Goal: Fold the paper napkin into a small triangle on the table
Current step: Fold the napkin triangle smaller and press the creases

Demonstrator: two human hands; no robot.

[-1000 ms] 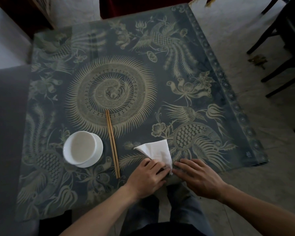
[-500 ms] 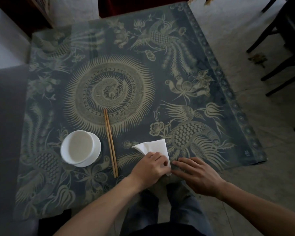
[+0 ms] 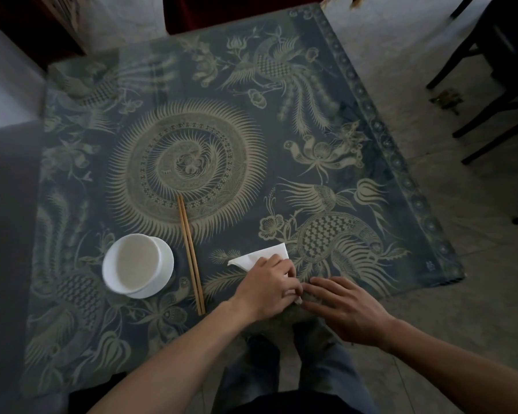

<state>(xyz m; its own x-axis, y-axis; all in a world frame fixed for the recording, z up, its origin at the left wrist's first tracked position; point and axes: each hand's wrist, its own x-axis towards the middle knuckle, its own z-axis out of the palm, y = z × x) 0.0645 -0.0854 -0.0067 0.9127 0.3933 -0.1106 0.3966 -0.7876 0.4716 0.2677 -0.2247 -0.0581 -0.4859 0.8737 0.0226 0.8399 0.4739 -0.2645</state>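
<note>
The white paper napkin (image 3: 259, 256) lies folded into a triangle near the front edge of the table (image 3: 326, 85), which carries a dark blue cloth with pale bird patterns. My left hand (image 3: 269, 286) lies flat on the napkin and hides most of it; only the far edge and left corner show. A small white tip pokes out near my fingertips at the front. My right hand (image 3: 346, 310) rests flat beside it on the right, its fingertips touching the napkin's near corner and my left fingers.
A white bowl (image 3: 136, 264) on a saucer stands left of the napkin. A pair of wooden chopsticks (image 3: 191, 253) lies between the bowl and the napkin, pointing away from me. Dark chair legs (image 3: 491, 94) stand on the floor at the right. My knees sit below the table's front edge.
My left hand has slid forward over the napkin, covering more of it and flattening the raised flap. My right hand has stayed almost in place.
</note>
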